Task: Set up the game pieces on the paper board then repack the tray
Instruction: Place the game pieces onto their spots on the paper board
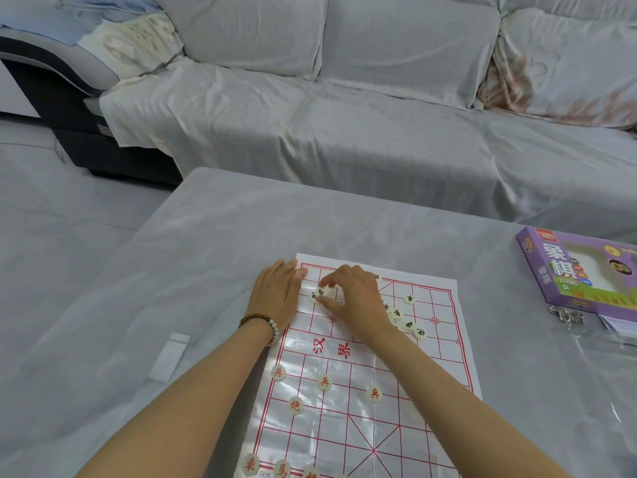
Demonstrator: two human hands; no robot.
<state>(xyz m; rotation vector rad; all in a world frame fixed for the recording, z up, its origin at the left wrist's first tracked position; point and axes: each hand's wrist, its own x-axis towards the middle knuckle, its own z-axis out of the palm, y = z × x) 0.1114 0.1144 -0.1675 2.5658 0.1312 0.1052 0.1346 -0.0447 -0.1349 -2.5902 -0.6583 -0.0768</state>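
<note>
Background: a sofa under a pale grey cover fills the upper part of the frame.
Surface: a table with a grey cloth takes the lower part.
Paper board: the paper board with a red grid lies flat on the table, from the centre to the bottom edge of the frame.
Box: a purple game box lies at the right edge, well apart from the board.
Left hand: the left hand lies flat with straight fingers. It presses on the upper left corner of the board and holds nothing.
Right hand: the right hand is over the upper left part of the board. Its curled fingertips and thumb pinch a black-marked piece, which touches the board.
Red pieces: the red-marked pieces stand on the lower half of the board, some at the bottom edge.
Black pieces: other black-marked pieces lie in a loose group just right of the right wrist.
White block: a small white block lies left of the board.
Bracelet: a bead bracelet is around the left wrist.
</note>
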